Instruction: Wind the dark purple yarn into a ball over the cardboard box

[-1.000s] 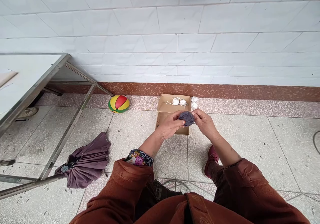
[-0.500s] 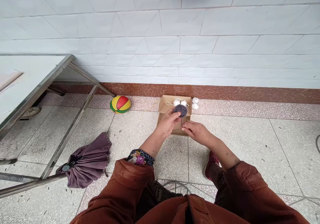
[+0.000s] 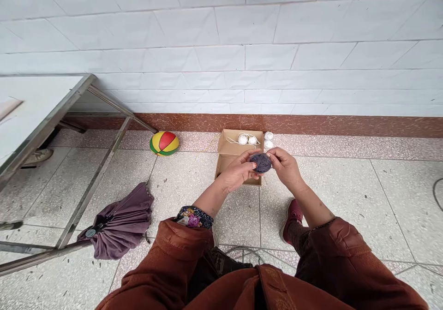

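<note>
My left hand (image 3: 238, 171) holds a dark purple-grey ball of yarn (image 3: 261, 163) from the left, with the thumb on top and the fingers beneath. At the ball's upper right edge, my right hand (image 3: 284, 166) is closed in a pinch on the yarn; the strand between its fingertips is too small to make out. Below and behind the hands lies an open cardboard box (image 3: 221, 162) on the floor. Two white yarn balls (image 3: 248, 139) with a loose strand rest in its far part. Two more white balls (image 3: 268, 139) sit just right of the box.
A red, yellow and green ball (image 3: 164, 143) lies left of the box near the wall. A folded purple umbrella (image 3: 121, 224) is on the floor beside the metal-framed table (image 3: 44, 116). The tiled wall (image 3: 311, 84) rises behind the box.
My right hand has moved up from below the ball, where it held a taut strand, to the ball's right edge. The dark ball has shifted slightly right and down.
</note>
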`<state>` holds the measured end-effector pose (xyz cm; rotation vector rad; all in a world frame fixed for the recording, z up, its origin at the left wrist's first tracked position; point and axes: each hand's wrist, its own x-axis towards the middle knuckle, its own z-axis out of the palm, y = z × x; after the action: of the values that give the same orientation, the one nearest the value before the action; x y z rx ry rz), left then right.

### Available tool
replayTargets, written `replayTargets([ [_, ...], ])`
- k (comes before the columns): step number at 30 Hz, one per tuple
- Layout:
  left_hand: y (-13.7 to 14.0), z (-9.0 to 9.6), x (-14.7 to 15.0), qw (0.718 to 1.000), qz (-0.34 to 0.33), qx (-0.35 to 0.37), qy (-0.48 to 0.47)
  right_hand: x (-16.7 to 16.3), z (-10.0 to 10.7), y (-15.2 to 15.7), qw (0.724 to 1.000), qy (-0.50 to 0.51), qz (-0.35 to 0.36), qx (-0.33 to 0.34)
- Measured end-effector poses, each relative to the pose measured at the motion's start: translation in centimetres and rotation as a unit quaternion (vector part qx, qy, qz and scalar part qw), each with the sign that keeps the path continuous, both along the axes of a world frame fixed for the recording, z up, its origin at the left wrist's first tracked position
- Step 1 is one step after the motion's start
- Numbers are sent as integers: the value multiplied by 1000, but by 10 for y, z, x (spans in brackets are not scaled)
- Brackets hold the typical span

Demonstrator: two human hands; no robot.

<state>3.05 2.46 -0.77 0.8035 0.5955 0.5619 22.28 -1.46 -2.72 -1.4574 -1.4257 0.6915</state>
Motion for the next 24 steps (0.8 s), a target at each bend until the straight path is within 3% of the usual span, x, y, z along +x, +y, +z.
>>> replayTargets([
  [5, 1, 0, 2, 997, 50, -47, -44, -6, -14, -2, 998, -45, 47, -22],
  [11, 4, 2, 2, 992, 109, -50, -47, -12, -25, -6, 984, -134, 116, -26],
  [15, 12, 0, -2, 985, 171, -15, 29, -20, -13, -12, 959, -139, 248, -25],
  [18, 16, -5, -4, 972, 204, 34, 108, -21, 5, -17, 949, -70, 306, -15],
  [20, 16, -7, -4, 972, 184, 60, 136, -17, 15, -17, 965, -9, 262, -6],
  [24, 8, -5, -2, 981, 83, 95, 146, -1, 21, -11, 994, 63, 89, -7],
])
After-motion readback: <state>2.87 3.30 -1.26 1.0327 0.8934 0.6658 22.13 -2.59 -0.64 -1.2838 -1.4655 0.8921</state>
